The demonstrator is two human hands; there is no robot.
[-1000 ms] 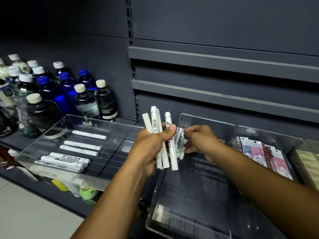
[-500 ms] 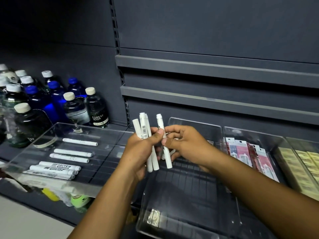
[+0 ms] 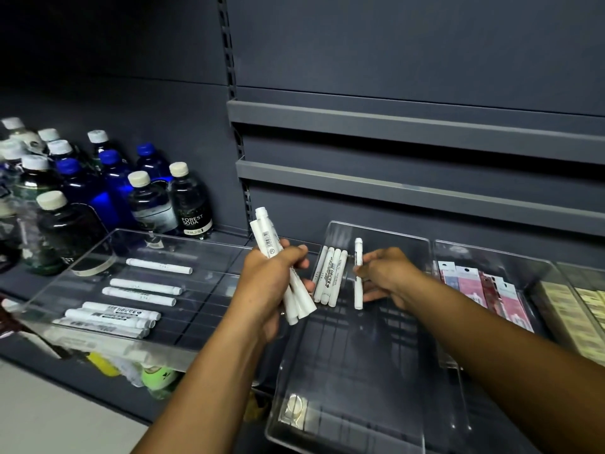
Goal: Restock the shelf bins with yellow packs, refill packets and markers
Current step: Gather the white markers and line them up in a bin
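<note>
Marker [image 3: 358, 273] in R hand [image 3: 389, 276], mid bin [image 3: 393, 231]

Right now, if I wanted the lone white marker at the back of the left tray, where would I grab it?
Probably at the middle of its barrel, coming down from above. That marker lies flat and crosswise in the clear tray, apart from the other markers, so both long sides are free to pinch.

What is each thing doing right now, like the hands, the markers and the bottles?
Left hand: grips the marker bundle, tilted.
Right hand: pinches the single marker, upright.
Middle bin: holds the loose markers, lying side by side.
Left bin: holds the flat markers, lying crosswise.
Bottles: upright, capped.
Refill packets: lying in their bin.
</note>
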